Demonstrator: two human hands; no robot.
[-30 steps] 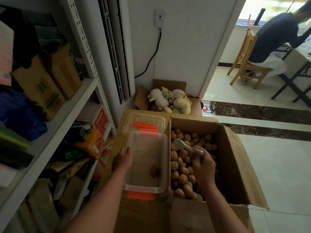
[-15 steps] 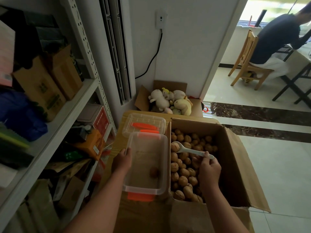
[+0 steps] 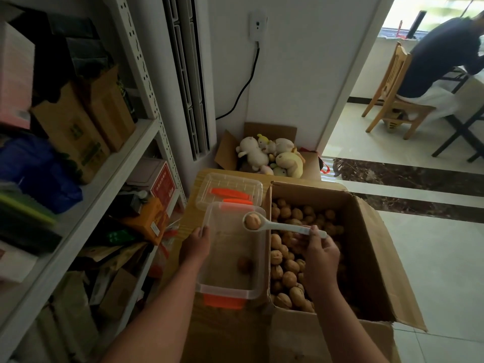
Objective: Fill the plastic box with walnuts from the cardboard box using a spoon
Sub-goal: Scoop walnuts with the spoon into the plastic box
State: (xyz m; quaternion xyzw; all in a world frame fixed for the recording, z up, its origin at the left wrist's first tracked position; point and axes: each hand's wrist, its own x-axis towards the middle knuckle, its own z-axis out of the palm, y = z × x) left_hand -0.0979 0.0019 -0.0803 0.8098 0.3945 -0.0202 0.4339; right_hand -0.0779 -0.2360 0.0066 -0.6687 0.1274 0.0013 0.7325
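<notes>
A clear plastic box [image 3: 209, 273] with orange clips sits on a wooden surface, and one walnut [image 3: 245, 264] lies inside it. My left hand [image 3: 195, 244] grips its left rim. To its right stands an open cardboard box [image 3: 377, 263] full of walnuts [image 3: 284, 268]. My right hand [image 3: 320, 255] holds a white spoon [image 3: 282, 226] by its handle. The spoon's bowl carries one walnut [image 3: 252, 221] and hovers over the far right corner of the plastic box.
The clear lid [image 3: 230, 184] with orange clips lies just behind the plastic box. A carton of plush toys [image 3: 269, 155] stands against the wall. A cluttered metal shelf [image 3: 104, 166] fills the left. A person sits on a wooden chair [image 3: 392, 95] in the far room.
My right hand scooped a walnut from the cardboard box and carried the spoon up and left, over the plastic box's rim. My left hand stayed on the rim.
</notes>
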